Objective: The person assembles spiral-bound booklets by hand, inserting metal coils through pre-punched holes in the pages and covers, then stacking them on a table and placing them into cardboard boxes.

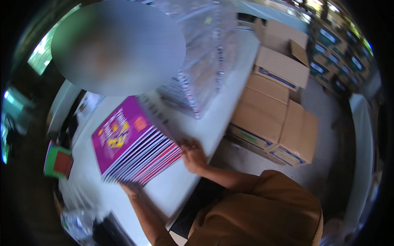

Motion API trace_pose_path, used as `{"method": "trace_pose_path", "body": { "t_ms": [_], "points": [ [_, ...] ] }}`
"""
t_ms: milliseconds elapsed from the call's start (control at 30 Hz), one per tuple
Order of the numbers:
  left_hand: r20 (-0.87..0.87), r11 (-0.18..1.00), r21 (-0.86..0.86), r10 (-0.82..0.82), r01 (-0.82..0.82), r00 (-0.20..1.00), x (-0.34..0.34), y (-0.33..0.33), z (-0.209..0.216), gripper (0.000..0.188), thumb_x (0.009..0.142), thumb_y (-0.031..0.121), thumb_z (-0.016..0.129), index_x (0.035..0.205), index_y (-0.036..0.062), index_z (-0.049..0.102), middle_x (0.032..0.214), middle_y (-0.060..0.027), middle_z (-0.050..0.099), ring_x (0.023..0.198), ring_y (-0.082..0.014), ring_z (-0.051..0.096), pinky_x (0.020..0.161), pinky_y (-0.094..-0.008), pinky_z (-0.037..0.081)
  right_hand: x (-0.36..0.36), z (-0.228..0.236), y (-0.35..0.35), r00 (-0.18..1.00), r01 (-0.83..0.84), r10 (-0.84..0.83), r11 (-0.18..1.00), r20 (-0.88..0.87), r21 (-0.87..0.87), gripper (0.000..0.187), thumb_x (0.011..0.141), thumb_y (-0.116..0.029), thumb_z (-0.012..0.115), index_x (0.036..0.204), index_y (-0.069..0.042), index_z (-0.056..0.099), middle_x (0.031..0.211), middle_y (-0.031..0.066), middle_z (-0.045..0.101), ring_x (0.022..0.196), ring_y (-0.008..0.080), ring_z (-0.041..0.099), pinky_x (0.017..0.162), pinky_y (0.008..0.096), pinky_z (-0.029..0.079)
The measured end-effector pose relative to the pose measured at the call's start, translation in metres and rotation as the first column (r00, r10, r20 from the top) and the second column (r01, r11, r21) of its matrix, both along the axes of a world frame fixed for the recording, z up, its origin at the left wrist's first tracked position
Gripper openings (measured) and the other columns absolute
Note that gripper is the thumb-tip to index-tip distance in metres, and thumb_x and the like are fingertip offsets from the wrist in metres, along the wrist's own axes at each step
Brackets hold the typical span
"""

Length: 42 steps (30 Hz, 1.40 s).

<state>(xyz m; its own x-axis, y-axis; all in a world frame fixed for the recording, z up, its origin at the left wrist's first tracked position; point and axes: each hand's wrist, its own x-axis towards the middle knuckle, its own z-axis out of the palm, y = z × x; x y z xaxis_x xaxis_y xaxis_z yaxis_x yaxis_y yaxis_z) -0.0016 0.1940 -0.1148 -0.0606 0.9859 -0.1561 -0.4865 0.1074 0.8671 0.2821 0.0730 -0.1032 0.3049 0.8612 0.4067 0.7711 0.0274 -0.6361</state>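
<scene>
A tall stack of thin books [127, 141] stands on the white table in front of me, the top one with a purple cover and yellow pictures. White, dark and red edges show down its near side. My left hand [131, 189] grips the stack at its lower near corner, with the fingertips partly hidden and blurred. At the opposite end, my right hand [193, 156] presses against the right side with bent fingers. The stack is held between the two hands.
Tall piles wrapped in clear plastic [201, 61] stand at the far side of the white table [221, 119]. Cardboard boxes [262, 108] are to the right, one with raised flaps [283, 61]. More cartons [332, 57] are piled behind. Crumpled plastic [78, 223] lies near left.
</scene>
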Motion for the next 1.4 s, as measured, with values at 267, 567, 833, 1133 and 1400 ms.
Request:
{"method": "trace_pose_path", "body": {
  "t_ms": [267, 567, 833, 1133, 1400],
  "points": [
    [-0.075, 0.993, 0.039, -0.105, 0.108, 0.992, 0.05, 0.035, -0.003, 0.076, 0.088, 0.064, 0.031, 0.138, 0.0068, 0.03, 0.135, -0.0124, 0.04, 0.124, -0.0288, 0.037, 0.104, -0.0444, 0.03, 0.004, 0.004, -0.004, 0.999, -0.033, 0.034, 0.995, 0.014, -0.094, 0.04, 0.092, -0.018, 0.033, 0.127, -0.002, 0.047, 0.116, 0.0125, 0.057, 0.123, 0.0282, 0.041, 0.107, 0.0455, 0.02],
    [-0.073, 0.982, 0.075, -0.171, 0.176, 0.983, 0.066, 0.035, 0.002, 0.077, 0.088, 0.064, 0.031, 0.139, 0.0061, 0.027, 0.138, -0.0128, 0.036, 0.126, -0.0279, 0.035, 0.104, -0.0437, 0.029, 0.012, 0.011, 0.011, 0.971, -0.091, 0.064, 0.99, -0.229, -0.111, 0.04, 0.094, -0.018, 0.03, 0.129, -0.007, 0.047, 0.127, 0.0115, 0.052, 0.127, 0.0283, 0.038, 0.106, 0.0435, 0.02],
    [-0.013, 0.972, 0.099, -0.211, 0.211, 0.977, 0.053, 0.03, 0.007, 0.078, 0.088, 0.063, 0.031, 0.14, 0.0054, 0.024, 0.139, -0.0131, 0.033, 0.128, -0.027, 0.032, 0.105, -0.0431, 0.027, 0.015, -0.005, 0.028, 0.992, -0.067, 0.048, 0.983, -0.114, -0.172, 0.042, 0.089, -0.012, 0.03, 0.126, -0.004, 0.047, 0.126, 0.0145, 0.052, 0.122, 0.0289, 0.044, 0.1, 0.0405, 0.029],
    [-0.005, 0.944, 0.158, -0.293, 0.29, 0.956, 0.052, 0.019, 0.034, 0.08, 0.088, 0.063, 0.031, 0.142, 0.0047, 0.02, 0.142, -0.0134, 0.03, 0.13, -0.0261, 0.03, 0.106, -0.0425, 0.026, 0.003, -0.022, 0.013, 0.98, -0.015, -0.045, 0.955, -0.192, -0.297, 0.042, 0.09, -0.016, 0.031, 0.128, -0.003, 0.045, 0.126, 0.0147, 0.051, 0.122, 0.0265, 0.043, 0.1, 0.0389, 0.029],
    [0.126, 0.926, 0.217, -0.342, 0.31, 0.931, 0.054, 0.011, 0.034, 0.082, 0.088, 0.064, 0.032, 0.142, 0.0043, 0.018, 0.142, -0.0136, 0.029, 0.13, -0.0254, 0.029, 0.106, -0.0418, 0.026, 0.008, -0.065, -0.02, 0.933, 0.075, -0.179, 0.945, -0.313, -0.317, 0.043, 0.091, -0.02, 0.032, 0.129, -0.003, 0.043, 0.127, 0.0149, 0.05, 0.122, 0.0243, 0.042, 0.101, 0.0375, 0.029]
  ]
}}
